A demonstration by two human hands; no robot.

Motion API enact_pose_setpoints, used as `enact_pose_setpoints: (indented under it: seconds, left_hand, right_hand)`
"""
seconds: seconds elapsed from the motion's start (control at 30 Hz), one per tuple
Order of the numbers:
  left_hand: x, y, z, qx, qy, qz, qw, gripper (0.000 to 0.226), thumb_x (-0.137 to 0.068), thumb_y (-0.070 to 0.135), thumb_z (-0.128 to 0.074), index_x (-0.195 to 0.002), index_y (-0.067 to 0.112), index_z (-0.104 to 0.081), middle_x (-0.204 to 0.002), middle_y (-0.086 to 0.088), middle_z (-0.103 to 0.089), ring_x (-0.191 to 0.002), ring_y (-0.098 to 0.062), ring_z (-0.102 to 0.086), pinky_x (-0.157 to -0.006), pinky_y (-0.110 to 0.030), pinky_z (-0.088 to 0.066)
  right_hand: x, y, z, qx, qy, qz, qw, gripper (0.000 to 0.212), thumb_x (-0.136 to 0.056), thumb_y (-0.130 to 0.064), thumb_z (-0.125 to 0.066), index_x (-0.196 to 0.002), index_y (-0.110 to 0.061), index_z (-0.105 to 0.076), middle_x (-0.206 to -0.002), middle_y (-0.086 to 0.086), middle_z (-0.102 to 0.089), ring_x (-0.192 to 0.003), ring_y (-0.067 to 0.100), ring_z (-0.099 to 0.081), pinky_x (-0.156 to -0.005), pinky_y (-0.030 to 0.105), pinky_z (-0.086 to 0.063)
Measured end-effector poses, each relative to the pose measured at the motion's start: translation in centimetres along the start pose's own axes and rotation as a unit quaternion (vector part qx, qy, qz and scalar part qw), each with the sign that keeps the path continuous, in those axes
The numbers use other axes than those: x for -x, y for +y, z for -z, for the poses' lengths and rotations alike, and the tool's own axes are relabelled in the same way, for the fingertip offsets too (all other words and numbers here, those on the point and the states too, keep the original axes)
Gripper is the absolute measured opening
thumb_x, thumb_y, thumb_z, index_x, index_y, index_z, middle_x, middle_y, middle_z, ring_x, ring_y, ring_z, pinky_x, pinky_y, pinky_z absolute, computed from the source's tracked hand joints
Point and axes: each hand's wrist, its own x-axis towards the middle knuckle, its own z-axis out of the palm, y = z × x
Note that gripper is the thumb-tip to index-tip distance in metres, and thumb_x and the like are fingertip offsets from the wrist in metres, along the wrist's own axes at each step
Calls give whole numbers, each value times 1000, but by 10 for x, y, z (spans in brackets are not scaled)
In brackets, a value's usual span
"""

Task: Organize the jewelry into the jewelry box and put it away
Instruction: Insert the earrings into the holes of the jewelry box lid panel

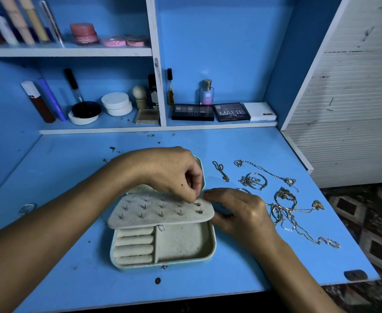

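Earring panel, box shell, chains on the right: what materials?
Earring panel: looks like beige velvet or suede, matte and fuzzy, somewhat soiled. Box shell: smooth pale teal, likely faux leather or plastic; cannot tell which. Chains: shiny metal, silver and gold tones with bright glints.

The left hand (pixel 172 172) is above the far side of the jewelry box (pixel 163 245). Its fingers curl down and the tips pinch together. The right hand (pixel 237 213) is at the right side of the box, palm down, fingers pointing left. Both bare arms reach in from the near side.
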Motion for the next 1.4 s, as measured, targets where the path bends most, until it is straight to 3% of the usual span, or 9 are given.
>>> enact_pose_setpoints:
  seconds: [0.3, 0.53, 0.73, 0.87, 1.0, 1.2, 1.3, 1.4]
  left_hand:
    - [-1, -3, -4, -1, 13, -8, 1000, 8, -78, 19, -73, -82, 25, -74, -74, 31, -64, -72, 7, -61, -67, -14, -50]
    - [1, -12, -3, 36, 23, -10, 999, 8, -85, 20, -72, -88, 27, -76, -74, 28, -68, -71, 11, -62, -64, -7, -43]
    - [10, -25, 4, 53, 55, -7, 997, 6, -87, 31, -74, -92, 31, -77, -83, 21, -73, -79, 5, -67, -81, -24, -54]
    - [25, -43, 8, 145, 122, 7, 982, 12, -89, 30, -70, -94, 21, -76, -86, 6, -76, -86, -8, -72, -93, -33, -54]
    - [36, -64, 4, 321, 244, 2, 915, 17, -94, 19, -61, -97, 8, -74, -88, -5, -76, -86, -17, -72, -90, -35, -56]
    - [38, -93, -23, 487, 398, 15, 777, 22, -99, 18, -52, -90, 12, -71, -81, 2, -72, -81, -12, -66, -73, -21, -56]
    - [34, -100, -36, 553, 460, 50, 693, 25, -101, 24, -51, -89, 12, -70, -78, 2, -72, -75, -10, -66, -72, -21, -52]
    - [32, -101, -48, 554, 497, 81, 663, 29, -102, 29, -50, -86, 15, -70, -75, 5, -72, -74, -10, -65, -69, -26, -50]
  right_hand:
    - [2, 0, 1, 21, -8, 6, 1000, 10, -79, -9, -80, -88, -5, -76, -89, 1, -75, -73, 16, -70, -63, 26, -55]
    - [-3, -2, 1, -2, 3, -1, 1000, 15, -89, -17, -71, -88, -3, -76, -89, 2, -75, -81, 12, -71, -70, 20, -56]
    - [-5, -3, 1, -6, 10, -27, 1000, 16, -89, -18, -71, -88, -3, -75, -85, 2, -75, -71, 14, -69, -65, 22, -54]
    - [-11, -7, 0, -11, 20, -58, 998, 18, -87, -22, -73, -86, -4, -76, -80, 0, -74, -69, 6, -65, -68, 11, -50]
    - [-19, -10, 1, -31, 9, -117, 993, 9, -81, -19, -80, -85, -11, -78, -78, -8, -74, -69, -1, -62, -68, 4, -46]
    - [-36, -14, 4, -57, -34, -214, 974, 5, -80, -17, -83, -81, -15, -78, -58, -33, -56, -55, -9, -55, -57, 1, -35]
    - [-43, -12, 1, -78, -51, -275, 957, 11, -79, -28, -83, -79, -18, -77, -57, -25, -59, -54, -1, -55, -55, 5, -35]
    - [-49, -9, 0, -89, -72, -319, 941, 17, -78, -35, -83, -79, -19, -76, -60, -15, -66, -57, 2, -57, -58, 8, -39]
